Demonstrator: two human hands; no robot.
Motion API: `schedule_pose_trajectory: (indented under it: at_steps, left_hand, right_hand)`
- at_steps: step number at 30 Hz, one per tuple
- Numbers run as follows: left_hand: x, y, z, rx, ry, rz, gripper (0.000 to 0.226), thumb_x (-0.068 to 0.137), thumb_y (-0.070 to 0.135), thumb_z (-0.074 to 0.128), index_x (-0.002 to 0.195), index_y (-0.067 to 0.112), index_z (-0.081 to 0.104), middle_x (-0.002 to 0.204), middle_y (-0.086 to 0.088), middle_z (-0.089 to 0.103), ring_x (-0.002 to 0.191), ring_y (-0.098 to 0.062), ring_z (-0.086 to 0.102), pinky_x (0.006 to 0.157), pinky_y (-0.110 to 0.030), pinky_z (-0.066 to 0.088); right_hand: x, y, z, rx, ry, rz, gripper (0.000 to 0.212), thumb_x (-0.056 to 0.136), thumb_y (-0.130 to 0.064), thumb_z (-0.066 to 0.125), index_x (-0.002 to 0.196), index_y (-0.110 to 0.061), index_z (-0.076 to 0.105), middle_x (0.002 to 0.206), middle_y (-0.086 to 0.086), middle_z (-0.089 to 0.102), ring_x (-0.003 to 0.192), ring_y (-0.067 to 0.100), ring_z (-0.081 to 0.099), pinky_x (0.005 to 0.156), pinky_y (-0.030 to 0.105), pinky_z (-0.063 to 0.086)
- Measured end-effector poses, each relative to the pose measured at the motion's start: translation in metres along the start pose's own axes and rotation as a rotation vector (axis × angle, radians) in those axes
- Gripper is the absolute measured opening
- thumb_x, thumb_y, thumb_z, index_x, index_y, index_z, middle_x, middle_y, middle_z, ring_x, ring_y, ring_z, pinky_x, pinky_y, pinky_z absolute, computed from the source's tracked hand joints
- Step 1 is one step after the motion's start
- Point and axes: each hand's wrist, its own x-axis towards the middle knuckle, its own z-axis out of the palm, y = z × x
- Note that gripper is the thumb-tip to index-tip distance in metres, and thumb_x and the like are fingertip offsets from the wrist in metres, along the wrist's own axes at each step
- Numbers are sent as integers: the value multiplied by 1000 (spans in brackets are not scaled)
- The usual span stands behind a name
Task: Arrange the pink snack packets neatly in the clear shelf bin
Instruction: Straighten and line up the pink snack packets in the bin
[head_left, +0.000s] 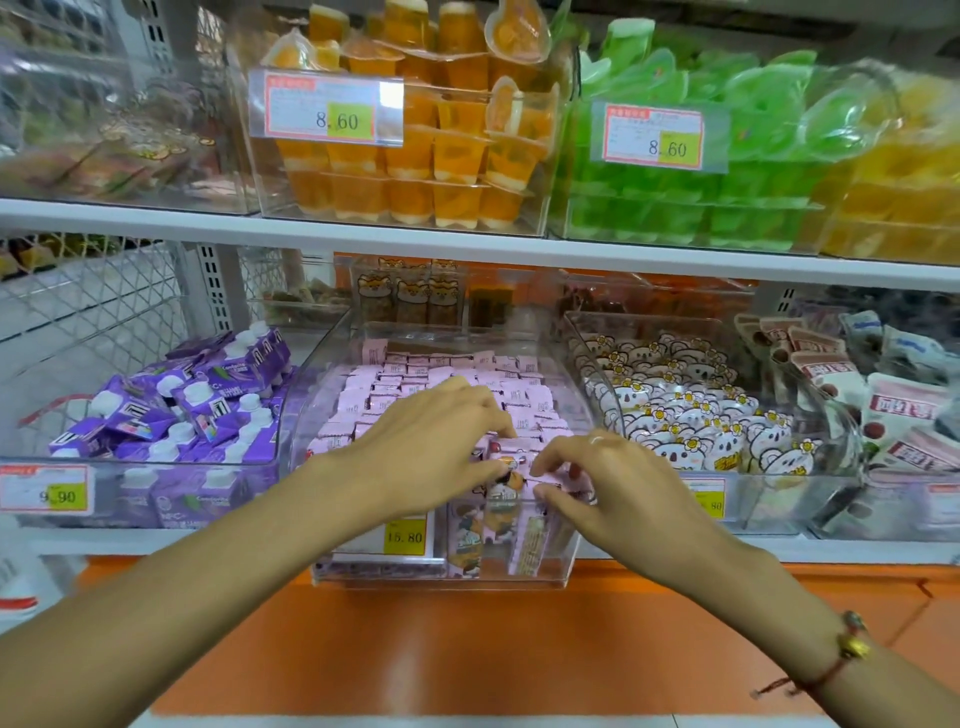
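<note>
- Nearest, an orange ledge (467, 649) runs below the shelf; both forearms reach over it.
- The left hand (431, 441) and right hand (602, 478) meet at the front edge of the clear shelf bin (561, 545), fingertips curled onto a pink packet (506, 467) at the front row, apparently pinching it to seat it upright; the exact grip is partly hidden.
- Behind them the pink snack packets (415, 379) stand in tidy rows that fill the bin, so the front looks like the last part to straighten.
- Beside it sit purple cartons (171, 410) to the left and koala packets (691, 415) to the right, each in its own bin.
- Farthest, the upper shelf holds orange jelly cups (415, 171).
</note>
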Motion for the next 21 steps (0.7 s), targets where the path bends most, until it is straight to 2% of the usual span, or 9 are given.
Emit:
schedule_pose_trajectory:
  at_steps: [3, 6, 10, 12, 15, 21]
  left_hand:
    - [-5, -6, 11, 7, -22, 25, 36, 96, 48, 42, 124, 30, 56, 117, 13, 53, 101, -6, 36, 81, -24, 32]
    - [-20, -4, 22, 21, -53, 63, 34, 99, 43, 32, 120, 33, 57, 114, 15, 52, 107, -7, 37, 86, -26, 29]
    - [-29, 1, 29, 36, 29, 65, 37, 101, 40, 28, 129, 35, 51, 121, 19, 50, 115, -6, 36, 90, -23, 25]
    - [-34, 5, 30, -21, 74, 32, 35, 100, 39, 31, 132, 34, 46, 123, 19, 49, 115, -4, 36, 90, -21, 26]
    - [-41, 8, 30, -116, 96, -16, 35, 99, 44, 33, 131, 34, 42, 125, 19, 49, 115, -3, 39, 93, -20, 30]
    - [-40, 6, 28, -67, 69, 7, 39, 99, 48, 26, 132, 34, 42, 124, 15, 51, 112, -6, 43, 93, -22, 28]
  right_hand:
    - [-1, -1, -1, 12, -8, 5, 17, 89, -42, 58, 105, -37, 60, 80, -15, 49, 76, 1, 40, 64, 25, 35]
    - [1, 0, -2, 40, 0, 12, 17, 88, -42, 59, 104, -36, 62, 80, -17, 47, 76, 0, 40, 63, 25, 32]
    - [3, 3, -4, -14, 10, -17, 23, 90, -44, 55, 107, -32, 66, 97, -15, 61, 93, 5, 46, 71, 23, 36]
    - [5, 3, -3, -80, 6, -62, 24, 93, -43, 52, 107, -29, 67, 100, -12, 63, 98, 10, 48, 76, 24, 37]
    - [8, 2, 0, -91, 38, -91, 21, 96, -37, 48, 98, -24, 65, 94, -9, 62, 95, 14, 48, 77, 26, 35]
    - [13, -2, 7, -138, 155, -115, 17, 98, -29, 46, 92, -20, 59, 88, -6, 58, 84, 15, 47, 71, 28, 35]
